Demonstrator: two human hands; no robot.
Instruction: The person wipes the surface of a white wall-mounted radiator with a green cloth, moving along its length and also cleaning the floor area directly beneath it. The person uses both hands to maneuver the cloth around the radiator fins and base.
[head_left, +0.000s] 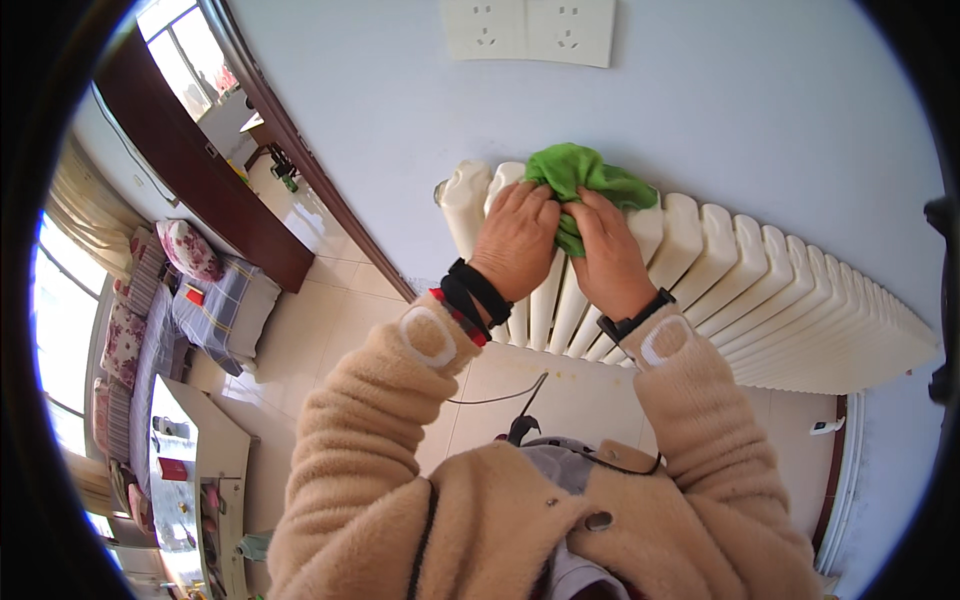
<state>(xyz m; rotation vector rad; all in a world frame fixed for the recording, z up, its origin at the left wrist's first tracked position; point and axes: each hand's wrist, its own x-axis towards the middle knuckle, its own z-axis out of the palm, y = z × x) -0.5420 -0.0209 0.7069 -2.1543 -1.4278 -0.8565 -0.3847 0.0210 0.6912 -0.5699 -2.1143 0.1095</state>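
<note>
A white column radiator (720, 247) stands against the pale blue wall. Bunched over its top, near the left end, is a green cloth (574, 171). My left hand (517, 236) rests on the radiator's top columns, its fingertips at the cloth's left edge. My right hand (609, 251) grips the cloth from the front, with the thumb and fingers against its lower folds. Both hands are close together, nearly touching. Straps circle both wrists below the tan fleece sleeves. The fingertips of both hands are partly hidden by the cloth.
A double wall socket (529, 30) is above the radiator. An open brown door (202, 172) and its frame are at the left. Beyond are a sofa (154, 330) with cushions and a glass-topped table (174, 450) holding small items. A thin cable (499, 400) lies on the tiled floor.
</note>
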